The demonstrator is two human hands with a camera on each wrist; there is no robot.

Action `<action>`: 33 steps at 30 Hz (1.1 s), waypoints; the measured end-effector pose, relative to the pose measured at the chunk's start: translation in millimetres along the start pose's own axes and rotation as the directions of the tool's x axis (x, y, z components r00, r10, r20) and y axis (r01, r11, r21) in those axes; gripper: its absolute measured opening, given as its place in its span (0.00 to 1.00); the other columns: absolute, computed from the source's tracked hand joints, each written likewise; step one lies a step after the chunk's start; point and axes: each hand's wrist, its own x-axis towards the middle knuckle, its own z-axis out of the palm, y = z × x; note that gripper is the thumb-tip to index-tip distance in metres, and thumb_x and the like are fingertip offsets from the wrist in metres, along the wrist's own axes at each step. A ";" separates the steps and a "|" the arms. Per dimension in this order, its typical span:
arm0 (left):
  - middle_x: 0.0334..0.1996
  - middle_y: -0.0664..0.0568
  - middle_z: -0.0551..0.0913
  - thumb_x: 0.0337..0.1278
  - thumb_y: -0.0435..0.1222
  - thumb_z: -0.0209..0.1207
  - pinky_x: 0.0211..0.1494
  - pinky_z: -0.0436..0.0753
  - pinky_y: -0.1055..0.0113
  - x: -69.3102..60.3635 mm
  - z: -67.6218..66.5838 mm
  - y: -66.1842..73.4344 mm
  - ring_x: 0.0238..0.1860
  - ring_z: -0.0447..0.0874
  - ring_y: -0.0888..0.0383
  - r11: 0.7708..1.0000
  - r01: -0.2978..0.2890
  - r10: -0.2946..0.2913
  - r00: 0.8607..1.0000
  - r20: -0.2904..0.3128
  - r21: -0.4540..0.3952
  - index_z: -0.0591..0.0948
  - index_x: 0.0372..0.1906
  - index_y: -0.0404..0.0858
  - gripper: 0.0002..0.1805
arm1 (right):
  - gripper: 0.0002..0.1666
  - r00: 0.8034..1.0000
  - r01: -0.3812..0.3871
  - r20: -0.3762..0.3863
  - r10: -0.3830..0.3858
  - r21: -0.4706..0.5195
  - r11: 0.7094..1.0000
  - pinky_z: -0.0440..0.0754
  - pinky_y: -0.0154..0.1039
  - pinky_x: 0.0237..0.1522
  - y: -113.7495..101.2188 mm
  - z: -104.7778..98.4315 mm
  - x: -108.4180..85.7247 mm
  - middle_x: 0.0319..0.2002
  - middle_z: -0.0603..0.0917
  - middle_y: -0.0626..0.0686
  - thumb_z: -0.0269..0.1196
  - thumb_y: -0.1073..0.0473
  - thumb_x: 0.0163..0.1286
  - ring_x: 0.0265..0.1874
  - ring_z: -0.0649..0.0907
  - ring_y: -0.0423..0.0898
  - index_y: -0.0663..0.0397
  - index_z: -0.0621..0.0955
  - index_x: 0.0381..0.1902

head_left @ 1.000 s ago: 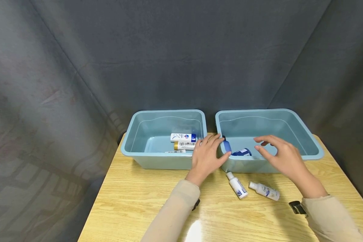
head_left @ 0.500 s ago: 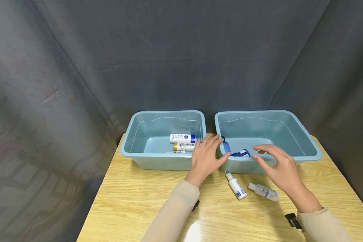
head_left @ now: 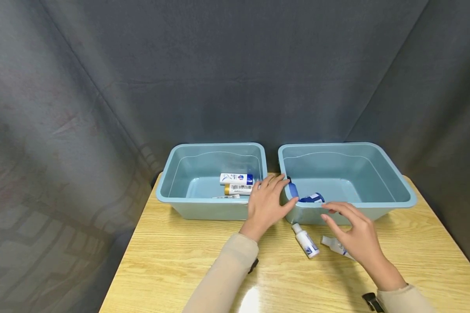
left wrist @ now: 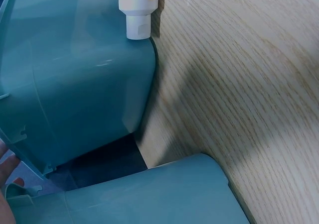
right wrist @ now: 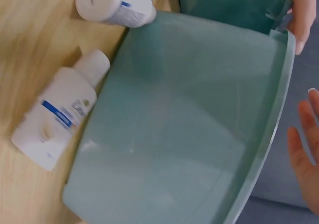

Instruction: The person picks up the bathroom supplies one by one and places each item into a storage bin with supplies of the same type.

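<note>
My left hand rests over the neighbouring rims of two pale blue bins, its fingers spread and relaxed, holding nothing. Beyond the near rim of the right bin, a dark blue bottle and a blue container with a white label lie inside. My right hand hovers above the table just in front of that bin, thumb and fingers apart. Beneath it a white bottle is partly hidden. Another white bottle lies to its left; in the left wrist view, a white bottle reads "Dove".
Inside the left bin lie a white bottle with a blue cap, a gold-capped tube and a partly hidden white item. Both bins stand towards the back of the wooden table, before a grey curtain.
My right hand has moved back towards me and slightly left, from above the right bin to over the right-hand white bottle. The left hand stays on the rims.
</note>
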 end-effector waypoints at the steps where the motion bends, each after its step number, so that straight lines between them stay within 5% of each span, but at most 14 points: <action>1: 0.70 0.65 0.69 0.63 0.69 0.43 0.67 0.66 0.58 0.0 -0.2 0.1 0.71 0.62 0.62 1.000 0.001 -0.001 1.000 0.001 0.001 0.74 0.67 0.60 0.34 | 0.23 1.000 0.004 -0.003 -0.004 -0.002 1.000 0.68 0.21 0.53 0.3 1.8 -1.8 0.39 0.86 0.51 0.74 0.74 0.48 0.39 0.81 0.42 0.56 0.86 0.45; 9: 0.70 0.66 0.69 0.63 0.70 0.42 0.67 0.66 0.59 0.6 -0.7 0.1 0.71 0.62 0.62 1.000 0.000 0.000 1.000 0.000 0.010 0.74 0.68 0.60 0.34 | 0.26 1.000 0.001 -0.010 -0.001 0.003 1.000 0.71 0.21 0.48 1.8 15.5 -16.6 0.40 0.86 0.49 0.74 0.75 0.46 0.36 0.82 0.45 0.54 0.86 0.45; 21: 0.70 0.65 0.69 0.63 0.69 0.43 0.67 0.66 0.58 0.3 0.4 0.1 0.71 0.62 0.62 1.000 -0.003 0.004 1.000 -0.013 0.006 0.74 0.68 0.60 0.34 | 0.24 0.994 -0.106 -0.012 0.106 -0.041 0.994 0.75 0.26 0.40 3.8 34.7 -39.3 0.37 0.87 0.47 0.76 0.73 0.46 0.34 0.82 0.46 0.53 0.87 0.43; 28: 0.70 0.65 0.69 0.63 0.69 0.42 0.67 0.66 0.58 0.0 0.5 0.3 0.71 0.62 0.61 1.000 -0.002 0.002 1.000 -0.005 0.003 0.74 0.68 0.60 0.34 | 0.22 0.974 -0.219 0.035 0.223 -0.081 0.972 0.82 0.46 0.31 2.4 45.5 -50.7 0.38 0.86 0.48 0.76 0.68 0.50 0.33 0.83 0.47 0.52 0.86 0.45; 33: 0.70 0.65 0.69 0.63 0.70 0.42 0.67 0.66 0.58 -0.4 0.2 0.8 0.71 0.62 0.62 1.000 -0.001 0.001 1.000 0.002 0.007 0.73 0.68 0.60 0.34 | 0.21 0.954 -0.283 0.077 0.289 -0.081 0.956 0.83 0.46 0.33 2.1 53.4 -58.5 0.40 0.86 0.50 0.75 0.66 0.54 0.34 0.83 0.49 0.55 0.85 0.47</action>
